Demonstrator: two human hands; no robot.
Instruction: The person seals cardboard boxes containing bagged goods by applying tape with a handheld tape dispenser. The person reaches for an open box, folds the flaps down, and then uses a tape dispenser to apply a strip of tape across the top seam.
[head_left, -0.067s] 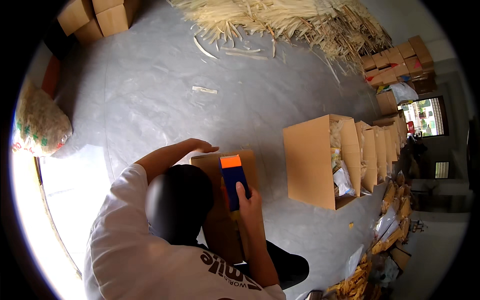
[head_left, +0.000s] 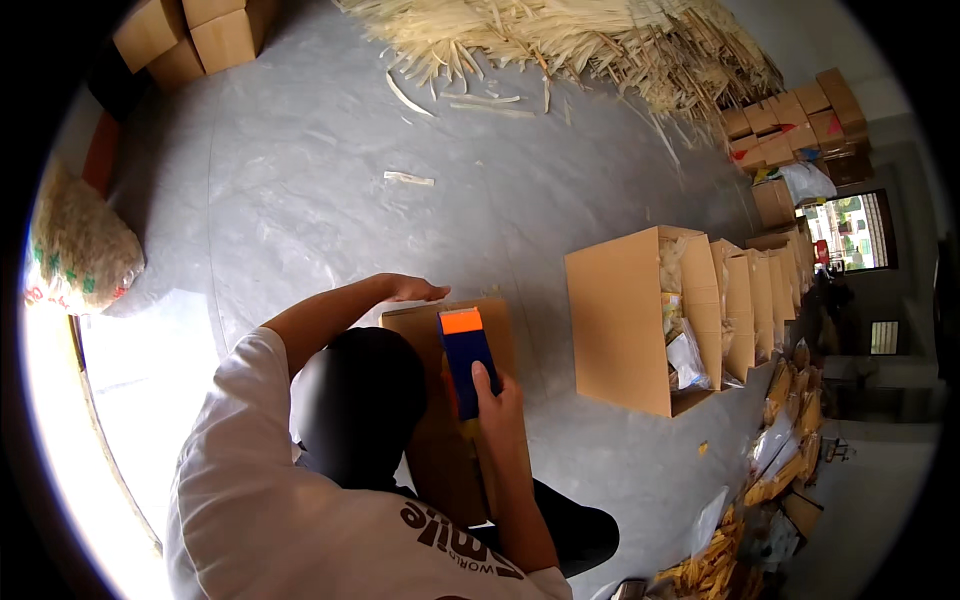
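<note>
A closed brown carton (head_left: 410, 318) stands between my knees. My right hand (head_left: 498, 405) is wrapped round a blue and orange tape dispenser (head_left: 467, 352), thumb on its blue side, and the dispenser lies over the carton's top. Parts of its red and yellow underside show along its left edge. At the carton's far left edge is my left hand (head_left: 415, 289), holding nothing, its fingers stretched out to the right. Whether those fingers touch the cardboard I cannot tell.
To the right, a row of open cartons (head_left: 620, 325) with bagged goods runs back. A pile of pale dried strips (head_left: 570, 45) lies on the floor at the far side. Stacked boxes (head_left: 225, 38) stand far left, and a full sack (head_left: 85, 245) sits at left.
My left hand has shifted slightly right and up along the carton's far edge, its fingers stretching further out. The right hand and tape dispenser have barely moved.
</note>
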